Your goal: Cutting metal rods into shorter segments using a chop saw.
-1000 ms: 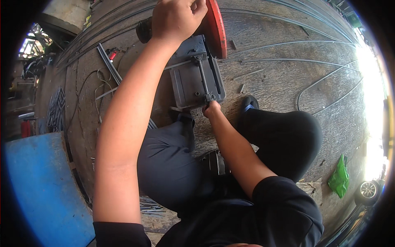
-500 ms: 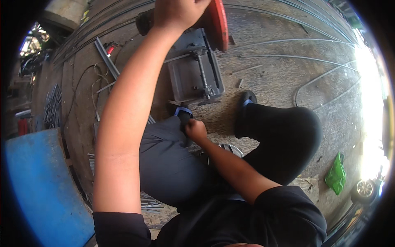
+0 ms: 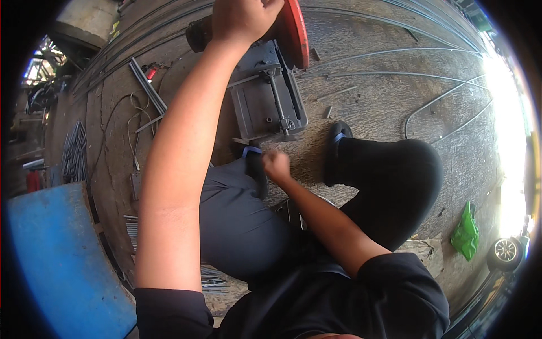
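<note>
My left arm reaches up to a cut-off saw with a red guard (image 3: 296,35), and my left hand (image 3: 246,21) is closed at its top. The grip itself is mostly hidden behind my hand and the frame edge. Below the guard lies the saw's grey metal base (image 3: 261,110), with a clamp screw (image 3: 276,96) along it. My right hand (image 3: 275,165) is a closed fist between my knees, just short of the base and beside my left foot. Whatever it may hold is too small or hidden to make out.
Long thin metal rods (image 3: 389,52) run across the floor beyond the saw. Metal channel pieces (image 3: 148,85) and a pile of short bars (image 3: 74,152) lie on the left, near a blue panel (image 3: 62,254). A green bag (image 3: 465,234) and a small wheel (image 3: 504,251) are at right.
My right fist has shifted slightly forward and to the right. My left hand stays at the saw, and the whole view has moved a little.
</note>
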`<state>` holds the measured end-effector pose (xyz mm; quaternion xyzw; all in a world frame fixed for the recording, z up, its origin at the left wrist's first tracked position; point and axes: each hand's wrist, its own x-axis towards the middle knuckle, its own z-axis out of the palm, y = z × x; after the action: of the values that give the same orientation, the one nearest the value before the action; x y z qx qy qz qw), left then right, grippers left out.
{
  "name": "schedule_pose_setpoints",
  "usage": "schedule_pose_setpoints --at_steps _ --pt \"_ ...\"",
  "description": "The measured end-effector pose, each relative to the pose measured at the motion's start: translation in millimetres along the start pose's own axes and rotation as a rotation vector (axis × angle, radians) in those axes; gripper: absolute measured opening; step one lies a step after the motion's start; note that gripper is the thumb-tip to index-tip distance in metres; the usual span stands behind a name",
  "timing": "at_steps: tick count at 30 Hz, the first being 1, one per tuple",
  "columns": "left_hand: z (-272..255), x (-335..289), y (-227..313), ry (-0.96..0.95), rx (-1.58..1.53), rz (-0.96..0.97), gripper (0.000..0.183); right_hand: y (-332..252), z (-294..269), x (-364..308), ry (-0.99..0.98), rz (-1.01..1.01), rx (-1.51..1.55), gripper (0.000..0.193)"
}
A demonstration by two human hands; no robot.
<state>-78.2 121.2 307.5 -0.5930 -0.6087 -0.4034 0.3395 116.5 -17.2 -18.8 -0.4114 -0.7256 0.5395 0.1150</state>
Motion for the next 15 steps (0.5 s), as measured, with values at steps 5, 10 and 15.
schedule_pose_setpoints --at_steps 5,10,15 --pt "5 2 5 -0.055 -0.042 -0.037 0.006 33 30 -8 0.201 0.366 0.445 0.065" --pt "5 3 3 -0.012 -0.043 -0.057 0.007 51 -7 46 0.521 0.269 0.598 0.065" --pt "4 0 -1 -0.023 -0.02 -0.058 0.009 17 -11 31 0.449 0.176 0.233 0.027"
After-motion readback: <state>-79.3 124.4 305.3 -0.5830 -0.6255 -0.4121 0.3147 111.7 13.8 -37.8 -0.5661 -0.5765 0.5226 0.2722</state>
